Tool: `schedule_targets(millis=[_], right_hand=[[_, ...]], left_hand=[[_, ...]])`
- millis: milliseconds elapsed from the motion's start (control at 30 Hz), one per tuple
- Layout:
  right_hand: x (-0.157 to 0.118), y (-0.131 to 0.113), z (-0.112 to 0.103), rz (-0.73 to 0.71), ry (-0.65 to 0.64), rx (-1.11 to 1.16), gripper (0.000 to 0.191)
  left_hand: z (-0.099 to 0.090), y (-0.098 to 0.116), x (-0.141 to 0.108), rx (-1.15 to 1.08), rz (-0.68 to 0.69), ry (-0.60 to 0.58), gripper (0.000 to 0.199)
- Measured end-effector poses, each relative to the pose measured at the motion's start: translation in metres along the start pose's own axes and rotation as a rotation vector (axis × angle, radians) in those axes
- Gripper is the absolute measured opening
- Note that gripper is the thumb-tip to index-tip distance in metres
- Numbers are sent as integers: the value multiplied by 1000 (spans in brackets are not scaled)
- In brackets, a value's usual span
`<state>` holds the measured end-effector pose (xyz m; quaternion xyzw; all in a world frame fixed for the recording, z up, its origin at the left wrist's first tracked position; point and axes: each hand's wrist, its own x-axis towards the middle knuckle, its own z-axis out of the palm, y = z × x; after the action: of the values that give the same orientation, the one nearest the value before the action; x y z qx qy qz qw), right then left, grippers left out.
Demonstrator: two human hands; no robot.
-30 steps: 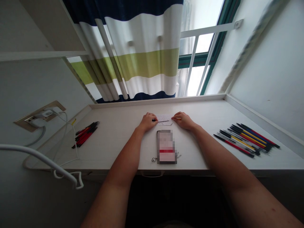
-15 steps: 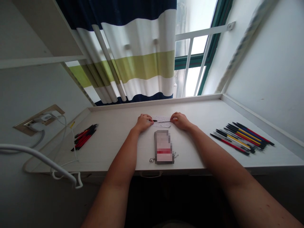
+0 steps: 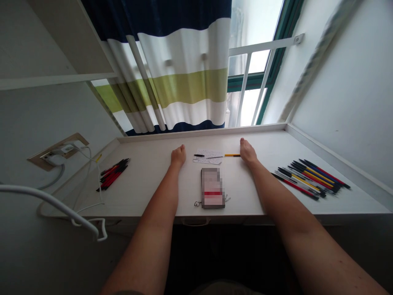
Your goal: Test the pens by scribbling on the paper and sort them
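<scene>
Yellow pen and black pen lie loose on the paper slips, mid-desk. Left hand and right hand have just slid apart, both empty and pinching nothing, with red-and-black pens and multicoloured pens well out to either side.

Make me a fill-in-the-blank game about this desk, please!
1. The small bundle of pens near the left hand is red and ____.
2. The yellow pen lies closest to the ____ hand.
3. The white paper lies between the two ____.
4. The top band of the striped curtain is dark ____.

Missing words: black; right; hands; blue.
</scene>
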<state>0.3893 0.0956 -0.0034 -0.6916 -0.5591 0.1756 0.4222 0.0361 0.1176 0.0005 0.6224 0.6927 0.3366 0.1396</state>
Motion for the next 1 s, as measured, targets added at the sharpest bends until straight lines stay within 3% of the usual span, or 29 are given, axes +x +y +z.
schedule_targets(millis=[100,200,333,467,600,733,1000], right_hand=[[-2,-3,3,17,-16,-53,62],[-2,-5,4,-31,15,-42,49],[-8,-13,8,-357,-5,-70,25],[-24,-29,20,-564,-160,-148,14],[-31,-41,33,-611,-254,-221,14],[-28,-42,36,-613,-305,-244,13],[-32,-48,41,-595,-333,-261,12]], left_hand=[[1,10,-8,212,87,-53,53],[-1,14,-13,278,131,-61,51],[-5,10,-15,183,209,-50,37],[-8,3,-22,52,436,-34,17],[-8,2,-24,40,422,-26,9],[-7,5,-21,45,439,-136,8],[-3,22,-28,70,506,-207,11]])
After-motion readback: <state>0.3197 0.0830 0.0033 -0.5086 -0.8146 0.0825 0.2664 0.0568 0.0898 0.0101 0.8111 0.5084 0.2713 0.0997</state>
